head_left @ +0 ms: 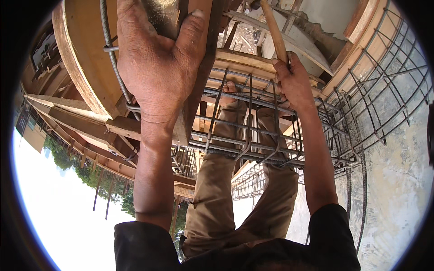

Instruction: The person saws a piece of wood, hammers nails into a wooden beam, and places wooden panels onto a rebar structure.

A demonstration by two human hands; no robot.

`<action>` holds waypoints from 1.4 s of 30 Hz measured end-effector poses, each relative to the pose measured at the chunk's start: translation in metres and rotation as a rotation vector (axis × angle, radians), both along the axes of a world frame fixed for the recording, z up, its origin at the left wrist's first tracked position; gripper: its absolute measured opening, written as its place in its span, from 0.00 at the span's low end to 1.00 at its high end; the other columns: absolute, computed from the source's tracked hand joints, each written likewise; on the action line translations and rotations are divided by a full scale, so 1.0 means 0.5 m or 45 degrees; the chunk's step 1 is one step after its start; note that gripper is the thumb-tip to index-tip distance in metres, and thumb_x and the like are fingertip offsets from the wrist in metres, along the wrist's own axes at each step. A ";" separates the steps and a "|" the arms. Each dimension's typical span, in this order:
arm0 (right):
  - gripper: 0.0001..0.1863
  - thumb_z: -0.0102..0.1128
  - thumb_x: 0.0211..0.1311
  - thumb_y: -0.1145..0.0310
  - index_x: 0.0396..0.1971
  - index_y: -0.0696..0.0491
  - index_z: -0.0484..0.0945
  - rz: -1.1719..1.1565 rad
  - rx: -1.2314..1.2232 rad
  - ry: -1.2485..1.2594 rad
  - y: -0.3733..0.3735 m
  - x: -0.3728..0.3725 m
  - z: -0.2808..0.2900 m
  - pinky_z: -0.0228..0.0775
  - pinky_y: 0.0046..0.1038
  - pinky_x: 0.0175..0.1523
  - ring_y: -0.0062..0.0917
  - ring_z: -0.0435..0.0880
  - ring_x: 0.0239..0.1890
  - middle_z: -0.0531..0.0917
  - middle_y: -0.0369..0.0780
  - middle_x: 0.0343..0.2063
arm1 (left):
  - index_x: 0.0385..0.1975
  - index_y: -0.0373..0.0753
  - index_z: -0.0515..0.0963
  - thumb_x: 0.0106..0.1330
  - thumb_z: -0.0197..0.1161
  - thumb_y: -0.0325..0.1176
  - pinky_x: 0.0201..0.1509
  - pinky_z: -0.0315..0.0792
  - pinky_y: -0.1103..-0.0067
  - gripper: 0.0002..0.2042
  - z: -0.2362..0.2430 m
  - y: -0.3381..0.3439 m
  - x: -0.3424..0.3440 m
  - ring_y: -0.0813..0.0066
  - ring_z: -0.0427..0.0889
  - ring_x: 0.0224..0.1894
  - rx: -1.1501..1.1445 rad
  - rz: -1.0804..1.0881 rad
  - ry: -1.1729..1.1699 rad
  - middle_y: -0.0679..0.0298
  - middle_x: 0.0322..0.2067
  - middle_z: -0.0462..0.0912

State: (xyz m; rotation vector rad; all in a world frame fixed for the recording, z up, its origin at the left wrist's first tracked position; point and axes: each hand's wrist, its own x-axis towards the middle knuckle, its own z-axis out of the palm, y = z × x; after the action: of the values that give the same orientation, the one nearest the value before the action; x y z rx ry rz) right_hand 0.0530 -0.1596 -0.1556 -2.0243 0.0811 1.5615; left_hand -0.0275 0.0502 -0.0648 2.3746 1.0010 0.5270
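My left hand (156, 77) is closed around a rough wooden board (165, 18) at the top of the view, its thumb on the right side and the fingers largely out of sight. A brown timber beam (205, 54) runs beside that hand. Further right, my right hand (294, 86) grips the wooden handle of a hammer (274, 31). The hammer's dark head shows only in part at the upper edge. Below and between my hands lies a cage of tied steel rebar (248, 117), with my legs under it.
Curved plywood formwork (88, 58) stands on the left, next to a bent rebar rod (108, 36). A rebar grid (384, 74) leans along the grey plastered wall (395, 180) on the right. My bare foot (229, 88) rests by the cage. Trees (68, 156) show below at left.
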 end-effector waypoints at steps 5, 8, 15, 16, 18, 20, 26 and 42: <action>0.12 0.58 0.74 0.62 0.37 0.53 0.69 -0.530 0.826 -0.769 0.126 0.165 0.112 0.62 0.22 0.18 0.15 0.68 0.14 0.71 0.33 0.18 | 0.72 0.26 0.50 0.60 0.63 0.16 0.79 0.53 0.62 0.40 -0.021 0.045 -0.042 0.49 0.48 0.77 -0.278 0.150 -0.116 0.40 0.74 0.51; 0.12 0.55 0.74 0.62 0.39 0.54 0.66 -0.593 0.456 -0.696 0.080 0.010 0.008 0.67 0.30 0.20 0.23 0.73 0.15 0.73 0.37 0.17 | 0.72 0.24 0.49 0.60 0.61 0.16 0.80 0.51 0.62 0.40 -0.034 0.025 -0.019 0.48 0.49 0.77 -0.034 -0.110 -0.212 0.39 0.73 0.51; 0.15 0.55 0.73 0.60 0.43 0.57 0.69 0.081 -0.172 0.095 -0.037 -0.023 0.003 0.67 0.29 0.19 0.23 0.73 0.16 0.75 0.38 0.22 | 0.72 0.20 0.45 0.60 0.56 0.13 0.80 0.46 0.60 0.39 -0.022 0.037 -0.029 0.45 0.47 0.77 -0.176 -0.033 -0.182 0.35 0.73 0.49; 0.15 0.55 0.72 0.61 0.42 0.59 0.69 0.005 -0.050 -0.041 -0.004 0.028 0.038 0.68 0.27 0.18 0.24 0.76 0.17 0.77 0.40 0.22 | 0.71 0.19 0.45 0.59 0.56 0.13 0.80 0.46 0.60 0.40 -0.016 0.033 -0.026 0.45 0.47 0.77 -0.114 -0.057 -0.138 0.34 0.73 0.49; 0.10 0.57 0.73 0.63 0.39 0.55 0.70 -0.399 0.410 -0.399 0.060 0.104 0.082 0.61 0.24 0.18 0.18 0.68 0.16 0.72 0.34 0.20 | 0.71 0.19 0.45 0.58 0.56 0.12 0.80 0.47 0.60 0.40 -0.021 0.038 -0.036 0.44 0.47 0.77 -0.110 -0.082 -0.137 0.33 0.72 0.49; 0.10 0.57 0.74 0.63 0.39 0.54 0.70 -0.531 0.570 -0.537 0.100 0.104 0.070 0.61 0.23 0.18 0.17 0.69 0.16 0.71 0.34 0.20 | 0.71 0.19 0.45 0.58 0.56 0.12 0.80 0.47 0.60 0.40 -0.029 0.043 -0.050 0.44 0.47 0.77 -0.170 -0.078 -0.160 0.33 0.72 0.49; 0.16 0.55 0.72 0.57 0.43 0.55 0.68 0.165 -0.234 0.275 -0.115 -0.163 -0.153 0.63 0.31 0.20 0.19 0.71 0.20 0.70 0.33 0.21 | 0.72 0.20 0.44 0.58 0.55 0.11 0.81 0.43 0.61 0.40 -0.040 0.038 -0.010 0.46 0.44 0.78 -0.228 -0.157 -0.267 0.35 0.73 0.47; 0.19 0.53 0.73 0.57 0.44 0.61 0.68 0.137 -0.149 0.304 -0.032 -0.042 -0.054 0.69 0.32 0.19 0.26 0.77 0.18 0.75 0.40 0.20 | 0.71 0.21 0.52 0.59 0.62 0.19 0.75 0.63 0.65 0.39 -0.011 0.051 -0.027 0.46 0.62 0.72 0.122 -0.065 0.135 0.35 0.69 0.60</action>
State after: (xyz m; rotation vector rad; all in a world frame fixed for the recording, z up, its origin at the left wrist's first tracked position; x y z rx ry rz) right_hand 0.0319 -0.1754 -0.1823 -1.9479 0.1611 1.9017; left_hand -0.0411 0.0754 -0.0704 2.5295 0.9777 0.4430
